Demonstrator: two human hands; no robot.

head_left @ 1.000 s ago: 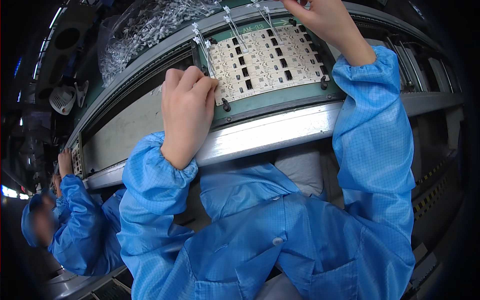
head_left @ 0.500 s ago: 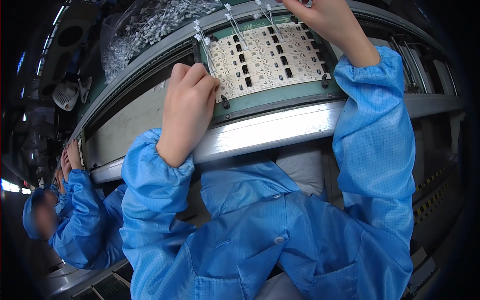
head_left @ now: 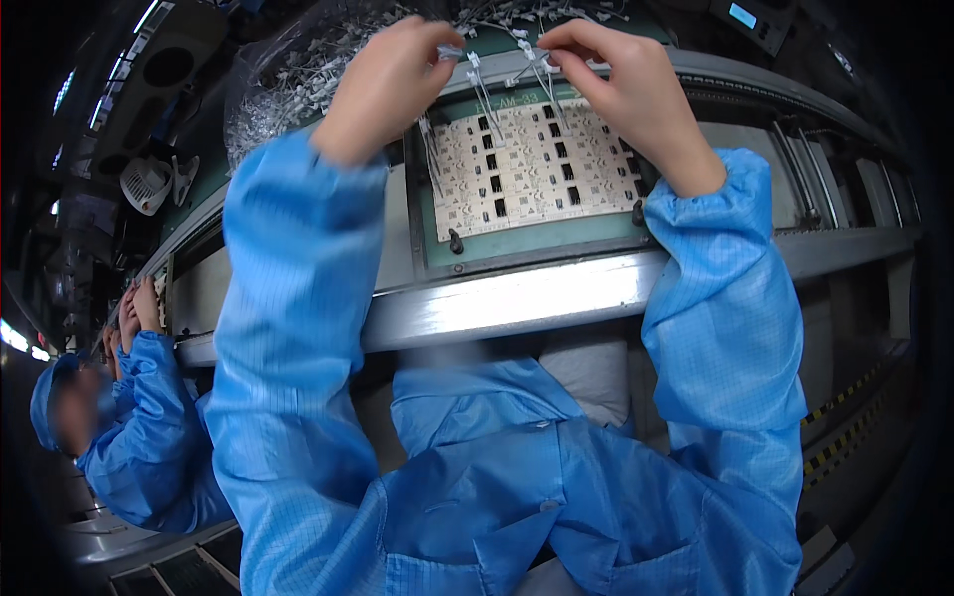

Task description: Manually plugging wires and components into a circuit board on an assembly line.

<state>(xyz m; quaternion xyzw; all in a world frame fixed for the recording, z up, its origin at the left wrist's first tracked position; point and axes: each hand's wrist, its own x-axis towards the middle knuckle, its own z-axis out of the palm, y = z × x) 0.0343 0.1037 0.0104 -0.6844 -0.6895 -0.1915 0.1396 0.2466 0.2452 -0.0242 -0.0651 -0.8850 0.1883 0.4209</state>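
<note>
A cream circuit-board panel (head_left: 532,169) with rows of black parts lies in a green carrier (head_left: 547,241). White wire leads with small connectors (head_left: 475,72) stand up from its far part, and another wire lead (head_left: 431,159) leans at its left edge. My left hand (head_left: 390,87) is over the carrier's far left corner, slightly blurred, its fingers closed on a small whitish piece that looks like a connector. Past the panel's far edge, my right hand (head_left: 636,84) pinches at a white connector (head_left: 549,66) beside the upright leads; its fingertips partly hide it.
A clear plastic bag (head_left: 260,117) of white wire leads spreads along the far side. The metal rail (head_left: 517,298) runs along the near side. A small white fan (head_left: 145,187) stands far left. At the left, another person in a blue sleeve (head_left: 154,397) works at the same line.
My left hand has risen from the panel's left edge to beyond its far left corner. My right hand has come lower in the picture and inward. The view has shifted slightly.
</note>
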